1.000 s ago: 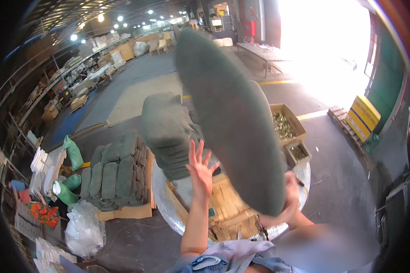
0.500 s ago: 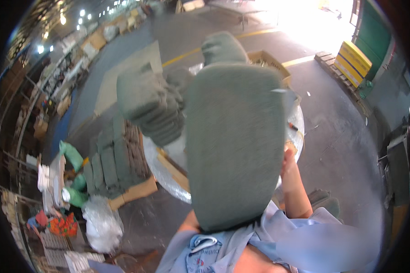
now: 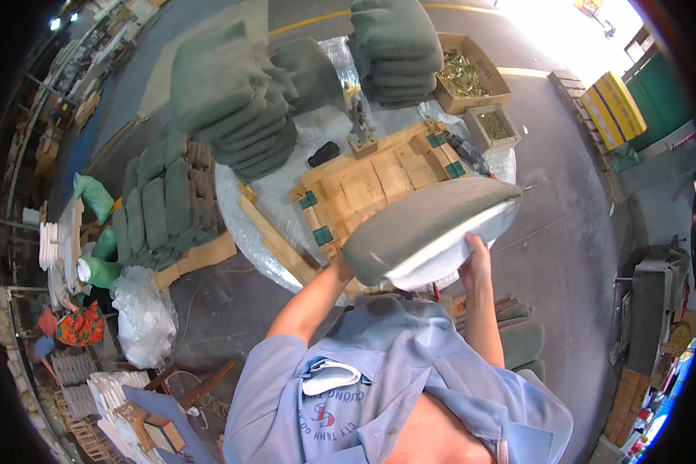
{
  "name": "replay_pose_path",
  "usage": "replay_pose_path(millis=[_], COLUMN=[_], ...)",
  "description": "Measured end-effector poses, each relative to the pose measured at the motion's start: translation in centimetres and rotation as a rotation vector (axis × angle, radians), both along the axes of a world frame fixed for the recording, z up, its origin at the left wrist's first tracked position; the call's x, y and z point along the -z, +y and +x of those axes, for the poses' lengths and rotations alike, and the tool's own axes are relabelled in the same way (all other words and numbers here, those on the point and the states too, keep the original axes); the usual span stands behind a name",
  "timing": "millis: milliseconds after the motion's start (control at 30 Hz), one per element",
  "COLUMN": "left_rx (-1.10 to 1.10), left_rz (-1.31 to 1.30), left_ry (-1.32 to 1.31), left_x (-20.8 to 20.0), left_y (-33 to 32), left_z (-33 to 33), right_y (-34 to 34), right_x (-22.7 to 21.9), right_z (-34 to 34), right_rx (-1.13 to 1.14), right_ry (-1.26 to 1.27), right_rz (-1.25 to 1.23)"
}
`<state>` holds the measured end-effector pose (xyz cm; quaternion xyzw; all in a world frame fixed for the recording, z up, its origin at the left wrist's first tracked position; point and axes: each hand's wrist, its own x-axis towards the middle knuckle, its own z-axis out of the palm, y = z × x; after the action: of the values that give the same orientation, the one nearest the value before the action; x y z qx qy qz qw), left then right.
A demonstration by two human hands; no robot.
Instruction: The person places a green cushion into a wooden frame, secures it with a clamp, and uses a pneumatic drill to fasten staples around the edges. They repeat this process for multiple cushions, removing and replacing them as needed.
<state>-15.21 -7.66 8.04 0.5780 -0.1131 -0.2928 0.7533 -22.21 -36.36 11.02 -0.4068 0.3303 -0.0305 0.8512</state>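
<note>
A grey-green padded seat cushion [image 3: 417, 220] is held up tilted in front of my body, its white underside [image 3: 448, 255] turned partly toward me. My right hand [image 3: 475, 254] grips its right edge, thumb on the white side. At the left end, my left hand [image 3: 342, 267] holds the cushion; most of its fingers are hidden behind it. Just beyond the cushion lies a wooden frame [image 3: 379, 182] with green pads at its corners, on a round table [image 3: 274, 251] covered in clear plastic. A dark power tool [image 3: 465, 152] rests at the frame's right side.
Stacks of cushions stand at the table's far left [image 3: 240, 108] and far middle [image 3: 398, 54]. An open carton of metal parts [image 3: 472, 89] and a small box of fasteners [image 3: 493, 127] sit far right. More cushions [image 3: 166, 205] are piled left; others [image 3: 518, 336] lie low at right.
The cushion has come down from upright before my view to a low tilt, showing its white underside. The wooden frame and the boxes have come into sight.
</note>
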Motion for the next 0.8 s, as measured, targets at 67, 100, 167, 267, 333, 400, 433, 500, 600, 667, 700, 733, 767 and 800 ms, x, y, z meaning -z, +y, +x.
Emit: replay_pose_path(millis=[67, 100, 167, 267, 333, 400, 433, 500, 600, 667, 700, 733, 767, 800], left_rx=[-0.007, -0.016, -0.019, 0.008, 0.012, 0.031, 0.044, 0.066, 0.083, 0.081, 0.072, 0.058, 0.078, 0.043], left_rz=[0.067, 0.104, 0.195, 0.313, 0.388, 0.448, 0.471, 0.518, 0.592, 0.659, 0.699, 0.744, 0.774, 0.836], left_ry=[-0.057, -0.082, -0.126, -0.165, -0.188, -0.218, -0.232, -0.274, -0.344, -0.404, -0.437, -0.472, -0.522, -0.553], left_x=[0.4, 0.7, 1.4, 2.7, 3.5, 4.3, 4.8, 5.4, 6.2, 7.0, 7.5, 8.0, 9.2, 9.5], left_y=[1.3, 1.9, 3.0, 4.1, 4.8, 5.0, 4.9, 5.0, 5.5, 5.9, 6.5, 7.2, 6.8, 8.1], left_z=[0.7, 1.1, 1.2, 1.2, 1.1, 1.6, 1.8, 2.6, 3.6, 4.2, 4.2, 4.2, 5.6, 5.5], right_y=[0.9, 1.3, 1.9, 2.4, 2.9, 5.1, 5.8, 6.5, 7.3, 6.9, 6.4, 5.9, 4.9, 4.7], right_x=[0.3, 0.7, 1.3, 3.8, 5.5, 4.0, 4.1, 3.8, 3.3, 3.4, 3.7, 3.8, 3.1, 2.2], right_z=[1.0, 1.4, 1.7, 0.6, -0.3, 0.0, 0.6, 2.2, 4.4, 4.9, 5.0, 5.1, 4.9, 5.6], right_rx=[-0.037, -0.078, -0.139, -0.220, -0.327, -0.294, -0.304, -0.295, -0.263, -0.228, -0.181, -0.152, -0.083, -0.072], right_ry=[-0.050, -0.043, 0.036, 0.161, 0.118, 0.029, 0.078, 0.176, 0.221, 0.089, 0.068, 0.064, 0.058, 0.048], right_rz=[0.015, 0.047, 0.103, 0.177, 0.378, 0.655, 0.584, 0.431, 0.366, 0.458, 0.513, 0.482, 0.436, 0.405])
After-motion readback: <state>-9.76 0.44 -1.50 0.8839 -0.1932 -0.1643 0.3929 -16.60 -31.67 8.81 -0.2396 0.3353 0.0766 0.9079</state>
